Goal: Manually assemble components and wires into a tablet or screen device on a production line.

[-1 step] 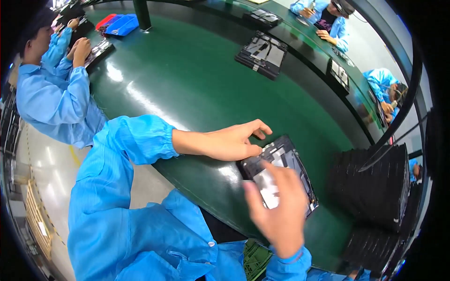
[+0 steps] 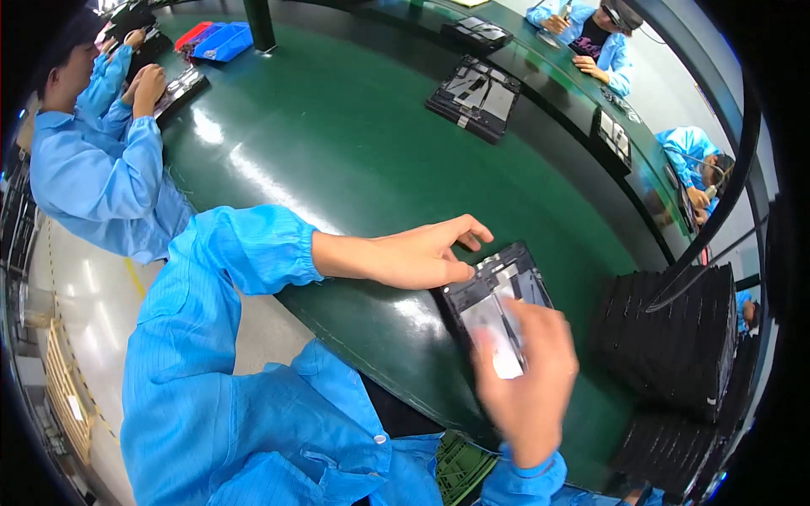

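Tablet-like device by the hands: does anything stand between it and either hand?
Nothing visible: the tablet-like device has the left hand at its far edge, the blurred right hand over its near part.

Glossy dark-green bench (image 2: 337, 152). On it, clockwise from view centre: flat black rectangular device with silver-grey panels (image 2: 473, 99), 1 o'clock; tall stack of thin black slabs (image 2: 662, 337), 3–4; open black-framed silver-panelled unit (image 2: 492, 297), 4; blue plastic bin (image 2: 226, 51), 11.
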{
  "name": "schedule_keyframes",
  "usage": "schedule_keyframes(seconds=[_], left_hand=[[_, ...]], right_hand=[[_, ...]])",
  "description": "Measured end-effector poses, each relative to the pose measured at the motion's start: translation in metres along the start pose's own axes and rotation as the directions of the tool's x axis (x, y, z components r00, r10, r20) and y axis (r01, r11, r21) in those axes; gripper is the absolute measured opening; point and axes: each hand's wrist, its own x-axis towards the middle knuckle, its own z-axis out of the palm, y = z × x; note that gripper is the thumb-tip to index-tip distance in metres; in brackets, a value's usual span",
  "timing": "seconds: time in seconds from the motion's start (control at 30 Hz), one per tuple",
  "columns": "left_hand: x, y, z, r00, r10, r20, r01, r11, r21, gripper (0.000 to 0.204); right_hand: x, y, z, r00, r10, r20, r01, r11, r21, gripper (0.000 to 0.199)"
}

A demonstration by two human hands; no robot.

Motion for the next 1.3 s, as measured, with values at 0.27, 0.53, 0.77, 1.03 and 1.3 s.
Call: schedule_keyframes(seconds=[0.27, 0.53, 0.77, 1.03, 1.3], left_hand=[[0.024, -0.011, -0.005, 0.999, -0.050, -0.008, 0.048, 0.989, -0.143, 0.071], [0.060, 0.006, -0.023, 0.987, 0.006, -0.162, 0.002, 0.999, 0.046, 0.076], [0.005, 0.043, 0.009, 0.984, -0.160, 0.075, 0.109, 0.883, 0.457, 0.072], [-0.004, -0.006, 0.110, 0.731, 0.028, 0.682, -0.049, 0.999, 0.012, 0.035], [0.044, 0.054, 0.094, 0.876, 0.198, 0.440, -0.299, 0.938, 0.173, 0.026]], right_hand=[[-0.075, 0.117, -0.026, 0.920, 0.370, -0.129, -0.391, 0.852, -0.348, 0.043], [-0.075, 0.110, -0.030, 0.777, 0.601, 0.187, -0.579, 0.564, 0.589, 0.058], [-0.039, 0.181, -0.035, 0.814, 0.580, 0.005, -0.289, 0.399, 0.870, 0.057], [0.066, 0.223, 0.006, 0.959, 0.282, -0.006, -0.192, 0.669, 0.718, 0.037], [0.049, 0.182, 0.025, 0.996, 0.050, -0.072, 0.003, 0.805, 0.594, 0.023]])
